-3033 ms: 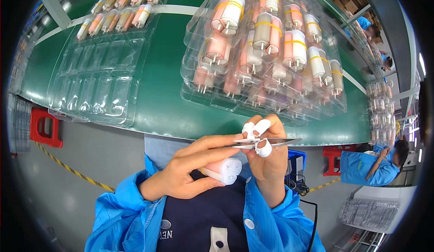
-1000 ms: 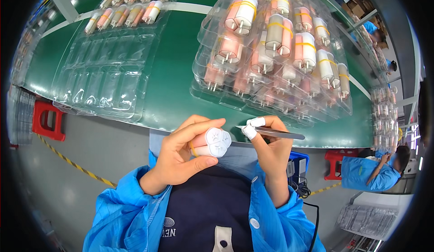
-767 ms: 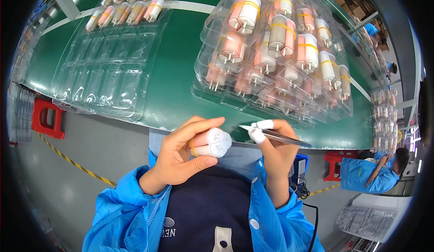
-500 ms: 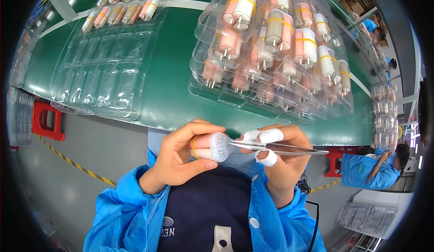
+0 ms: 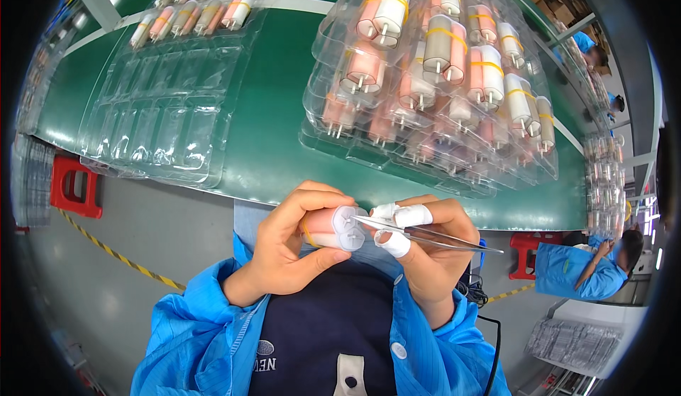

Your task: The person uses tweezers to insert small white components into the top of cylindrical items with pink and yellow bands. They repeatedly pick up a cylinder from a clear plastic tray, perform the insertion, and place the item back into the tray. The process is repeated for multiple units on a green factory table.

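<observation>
One banded cylinder bundle (image 5: 335,229) tight in left grip (image 5: 280,247), one pair of tweezers (image 5: 454,240) clamped in right grip (image 5: 434,260)

Green table (image 5: 277,112) with a clear plastic tray (image 5: 159,105) at left, stacked clear trays (image 5: 323,62) at right.

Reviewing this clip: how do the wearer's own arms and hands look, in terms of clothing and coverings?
Both arms wear loose, bright blue sleeves with fine darker stripes, ending around the wrists. The right hand has white coverings, like tape or finger cots, on the thumb and two fingers. The left hand shows no glove or covering.
</observation>
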`<state>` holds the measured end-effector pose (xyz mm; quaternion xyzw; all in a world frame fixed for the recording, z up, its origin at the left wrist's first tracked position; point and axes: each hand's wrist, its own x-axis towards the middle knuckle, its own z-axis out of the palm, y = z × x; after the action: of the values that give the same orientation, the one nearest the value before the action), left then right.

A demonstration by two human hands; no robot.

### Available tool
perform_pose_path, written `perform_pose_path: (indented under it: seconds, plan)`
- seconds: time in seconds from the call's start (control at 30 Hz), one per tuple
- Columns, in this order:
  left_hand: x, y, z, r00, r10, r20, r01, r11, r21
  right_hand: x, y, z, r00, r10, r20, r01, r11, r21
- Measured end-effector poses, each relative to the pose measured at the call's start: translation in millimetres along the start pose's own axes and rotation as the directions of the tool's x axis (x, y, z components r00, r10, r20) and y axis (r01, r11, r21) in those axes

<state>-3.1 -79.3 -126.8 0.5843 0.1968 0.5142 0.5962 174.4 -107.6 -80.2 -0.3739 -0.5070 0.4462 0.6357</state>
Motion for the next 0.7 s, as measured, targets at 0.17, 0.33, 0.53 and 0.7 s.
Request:
perform_pose_path:
  seconds: [0.17,0.33,0.53,0.7]
  plan:
    - [-0.2,-0.8,0.2,1.0,0.013,-0.004,-0.013,1.0,0.01,0.2,-0.5,-1.1,0.999,-0.033,0.018,0.034,0.999,-0.042]
    - [0.9,-1.0,0.8,0.998,0.036,-0.044,-0.035,0.999,0.033,0.0,-1.6,-1.8,0.999,-0.047,-0.014,0.048,0.996,0.07]
    - [0.9,1.7,1.1,0.998,0.046,-0.039,-0.045,0.999,0.005,-2.6,-0.8,-2.9,1.0,-0.014,0.023,0.013,0.999,0.041]
    - [1.3,1.5,0.0,0.998,0.064,-0.026,-0.063,0.997,0.046,-2.5,-1.8,-2.7,1.0,-0.003,0.018,0.002,1.0,0.026]
